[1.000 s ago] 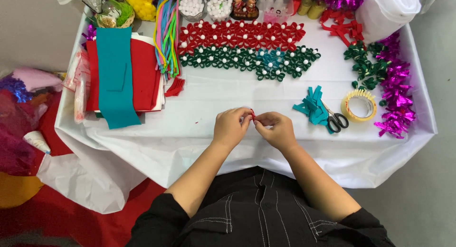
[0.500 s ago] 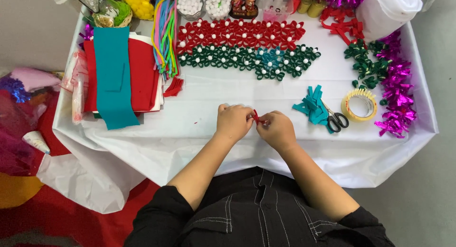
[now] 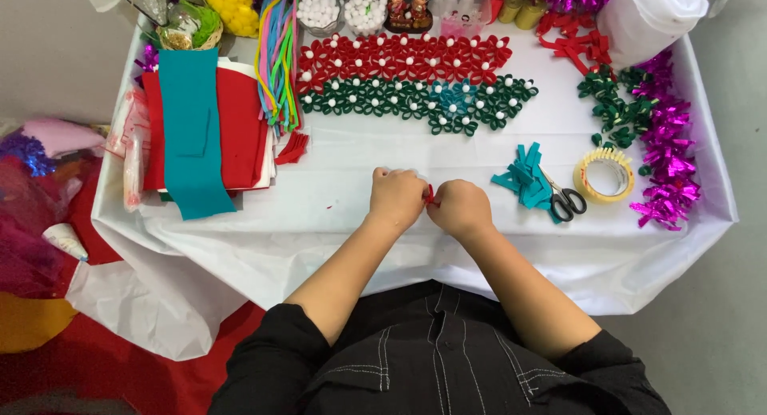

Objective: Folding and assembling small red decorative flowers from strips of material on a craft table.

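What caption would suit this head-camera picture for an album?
Left hand and right hand pinch a small red piece over a white table, scissors and tape nearby.

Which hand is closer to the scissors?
The right hand. It sits just left of the scissors, with the teal scraps between them. The left hand is farther left, beyond the right one.

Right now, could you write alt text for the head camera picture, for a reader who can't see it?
Two bare hands, left hand and right hand, pinch a small red piece between them over a white table. Rows of red and green felt flowers lie beyond; scissors, teal scraps and a tape roll sit to the right.
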